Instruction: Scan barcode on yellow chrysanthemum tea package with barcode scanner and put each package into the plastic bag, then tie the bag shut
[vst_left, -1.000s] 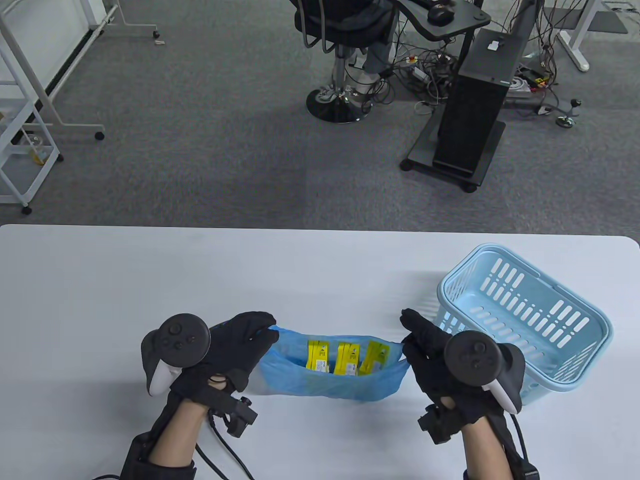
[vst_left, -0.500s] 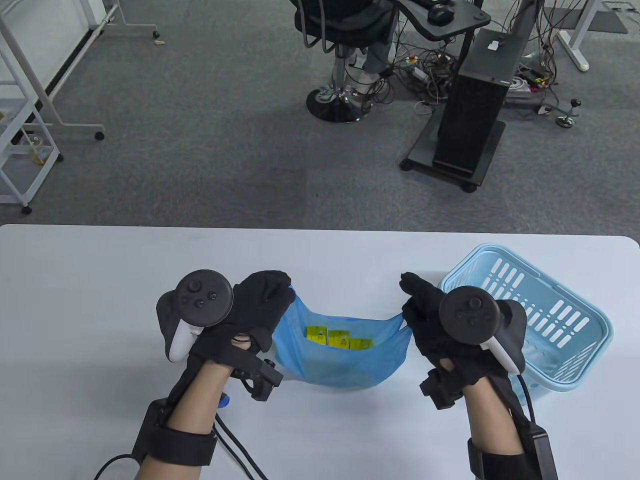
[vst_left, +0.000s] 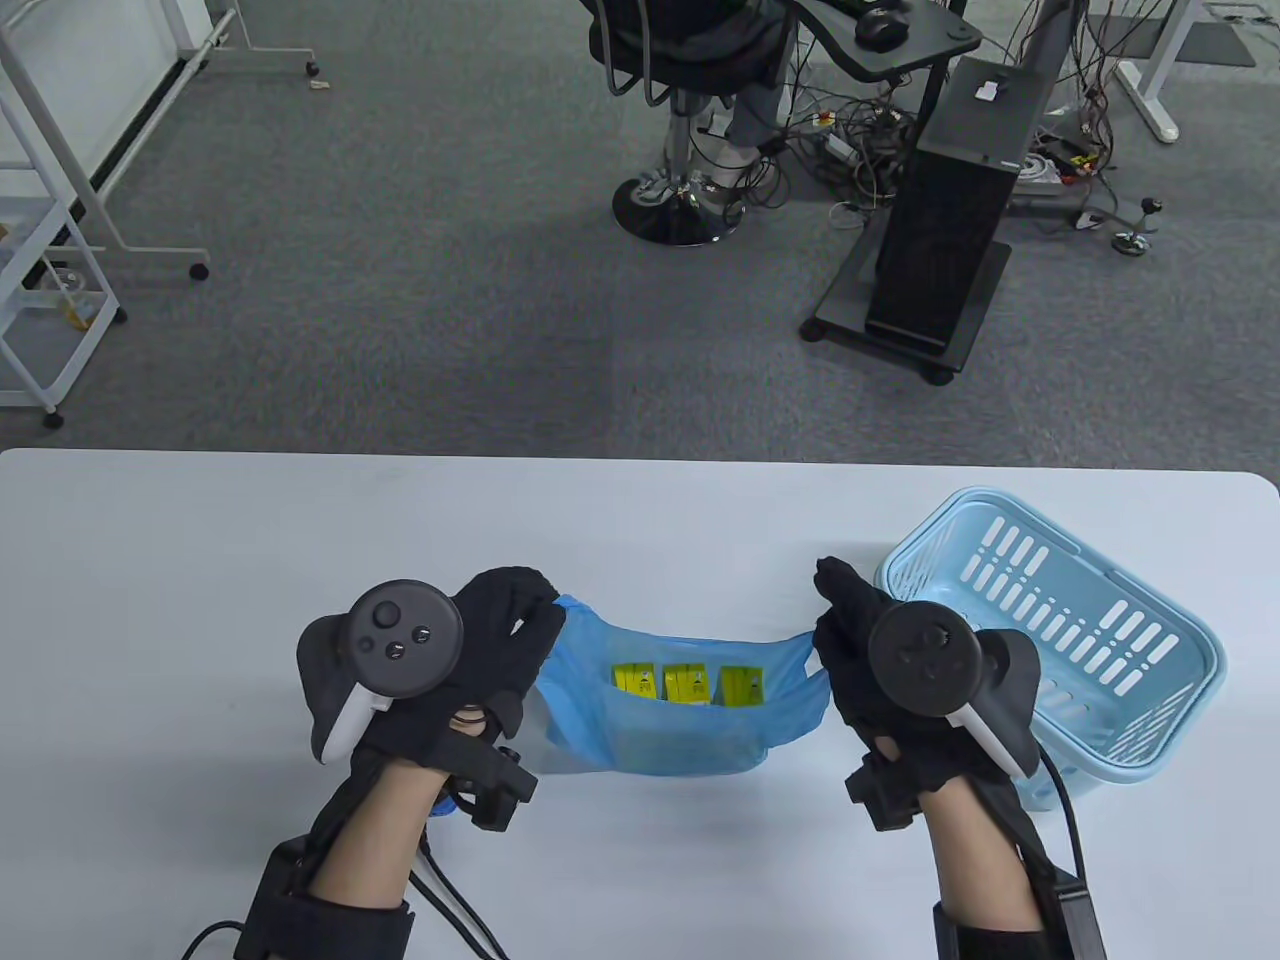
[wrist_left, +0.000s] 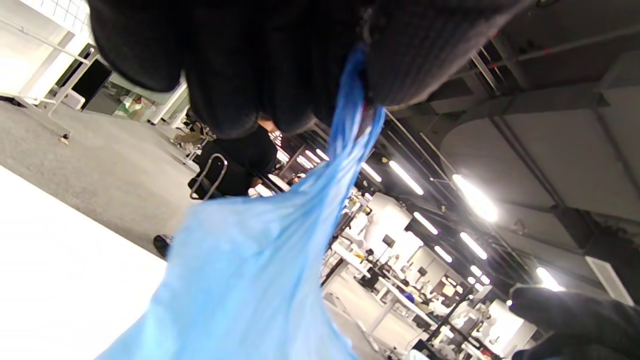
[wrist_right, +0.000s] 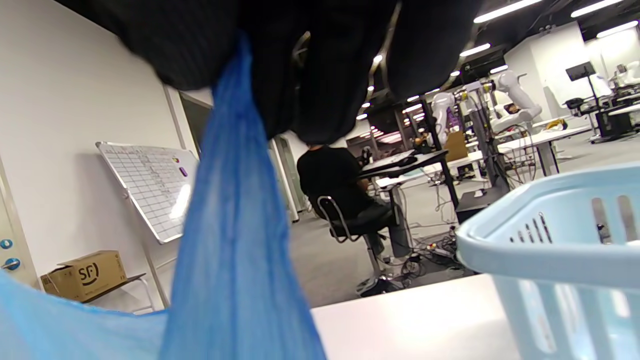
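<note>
A blue plastic bag (vst_left: 690, 735) hangs stretched open between my two hands near the table's front. Three yellow tea packages (vst_left: 686, 683) stand side by side inside it. My left hand (vst_left: 520, 625) grips the bag's left handle; the left wrist view shows the blue plastic bag (wrist_left: 280, 260) pinched between the gloved fingers (wrist_left: 415, 55). My right hand (vst_left: 845, 620) grips the right handle, and the right wrist view shows the bag handle (wrist_right: 235, 210) running up into that hand. No barcode scanner is clearly visible.
A light blue plastic basket (vst_left: 1060, 640) stands just right of my right hand, also close in the right wrist view as the basket (wrist_right: 560, 260). Beyond the white table (vst_left: 200, 560) are an office chair (vst_left: 680, 120) and a black computer stand (vst_left: 930, 220).
Both hands lifted the bag up and away from me, then lowered it slightly. The packages inside shifted and now stand in a row lower in the bag.
</note>
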